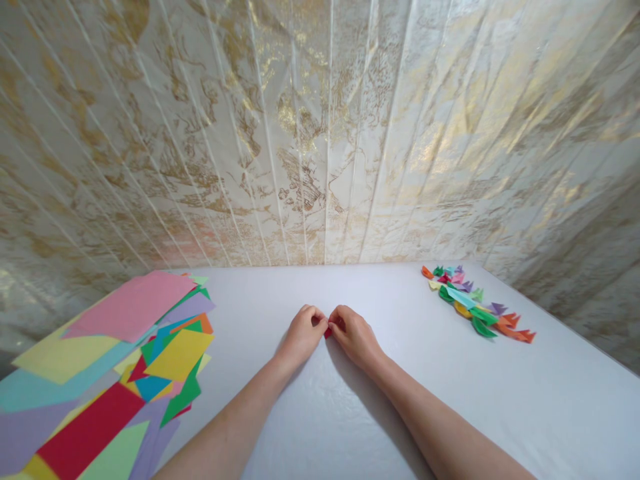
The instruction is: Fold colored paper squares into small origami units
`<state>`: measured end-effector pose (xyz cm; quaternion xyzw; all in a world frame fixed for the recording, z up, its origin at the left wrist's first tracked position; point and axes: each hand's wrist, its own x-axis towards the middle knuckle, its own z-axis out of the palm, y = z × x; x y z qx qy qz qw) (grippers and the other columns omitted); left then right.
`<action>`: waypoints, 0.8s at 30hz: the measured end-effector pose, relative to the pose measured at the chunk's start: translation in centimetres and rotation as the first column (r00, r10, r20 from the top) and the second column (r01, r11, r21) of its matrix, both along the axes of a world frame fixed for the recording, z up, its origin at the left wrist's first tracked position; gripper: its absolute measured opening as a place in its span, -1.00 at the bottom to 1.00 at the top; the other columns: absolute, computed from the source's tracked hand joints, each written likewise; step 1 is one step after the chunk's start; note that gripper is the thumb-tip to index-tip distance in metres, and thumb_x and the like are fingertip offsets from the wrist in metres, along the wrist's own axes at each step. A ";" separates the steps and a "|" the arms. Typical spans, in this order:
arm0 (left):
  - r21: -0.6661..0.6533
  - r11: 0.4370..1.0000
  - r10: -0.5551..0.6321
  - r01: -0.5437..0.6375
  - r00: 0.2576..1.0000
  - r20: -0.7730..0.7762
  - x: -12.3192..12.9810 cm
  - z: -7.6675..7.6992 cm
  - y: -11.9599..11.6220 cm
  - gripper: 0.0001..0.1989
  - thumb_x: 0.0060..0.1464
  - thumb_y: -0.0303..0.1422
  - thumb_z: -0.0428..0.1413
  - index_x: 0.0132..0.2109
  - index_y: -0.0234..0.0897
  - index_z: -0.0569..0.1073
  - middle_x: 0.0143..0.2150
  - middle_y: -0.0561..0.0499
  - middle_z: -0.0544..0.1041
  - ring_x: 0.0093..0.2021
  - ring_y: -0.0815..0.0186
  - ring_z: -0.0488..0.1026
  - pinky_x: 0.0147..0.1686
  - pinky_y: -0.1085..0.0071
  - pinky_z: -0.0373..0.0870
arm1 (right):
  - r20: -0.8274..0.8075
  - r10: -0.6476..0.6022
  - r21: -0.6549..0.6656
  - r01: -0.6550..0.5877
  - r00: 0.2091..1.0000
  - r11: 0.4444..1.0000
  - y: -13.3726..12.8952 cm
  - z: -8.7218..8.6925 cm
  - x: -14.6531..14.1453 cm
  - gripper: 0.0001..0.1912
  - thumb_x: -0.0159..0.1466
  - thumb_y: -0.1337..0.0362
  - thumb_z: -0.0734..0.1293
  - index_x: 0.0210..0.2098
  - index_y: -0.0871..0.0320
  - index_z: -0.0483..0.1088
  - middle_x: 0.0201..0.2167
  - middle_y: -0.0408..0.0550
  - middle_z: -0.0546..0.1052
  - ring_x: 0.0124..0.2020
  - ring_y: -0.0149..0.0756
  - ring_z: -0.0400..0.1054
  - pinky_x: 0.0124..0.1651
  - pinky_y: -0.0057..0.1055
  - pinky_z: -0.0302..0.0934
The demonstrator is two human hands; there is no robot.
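Near the middle of the white table (300, 283), my left hand (305, 331) and my right hand (351, 333) meet at their fingertips. Between them shows a small piece of red paper (327, 333), mostly hidden by the fingers. Both hands are closed in a pinch on it, thumbs against forefingers. The fold or shape of the red paper is too small to tell.
Coloured sheets lie in an overlapping pile at the left, with a pink sheet (137, 303) and a red sheet (93, 427) on top. Several small folded paper pieces (461, 298) lie at the right. A gold-patterned curtain (310, 133) hangs behind the table.
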<state>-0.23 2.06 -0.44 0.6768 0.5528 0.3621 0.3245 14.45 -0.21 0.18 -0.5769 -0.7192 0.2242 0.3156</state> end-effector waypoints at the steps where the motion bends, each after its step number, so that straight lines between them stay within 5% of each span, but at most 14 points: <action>1: -0.003 1.000 0.000 0.000 1.000 0.003 0.0 0.0 0.0 -0.89 -0.02 -0.52 0.06 -0.45 -0.27 0.40 -0.35 0.03 0.45 -0.27 0.31 0.41 -0.19 0.41 0.31 | -0.001 -0.002 0.000 0.002 1.000 1.000 0.0 0.0 0.0 -0.92 0.22 0.37 0.24 -0.39 0.11 0.34 -0.40 -0.16 0.47 -0.38 -0.38 0.31 -0.31 -0.47 0.07; 24: -0.075 0.997 0.031 -0.030 0.999 0.015 0.5 0.9 -0.4 -0.81 -0.08 -0.55 0.05 -0.58 -0.27 0.30 -0.40 0.06 0.40 -0.33 0.36 0.38 -0.26 0.46 0.30 | 0.135 -0.001 0.067 -0.008 0.991 0.998 -0.5 0.4 -0.4 -0.86 0.22 0.43 0.21 -0.38 0.08 0.34 -0.36 -0.18 0.41 -0.41 -0.41 0.27 -0.38 -0.49 -0.03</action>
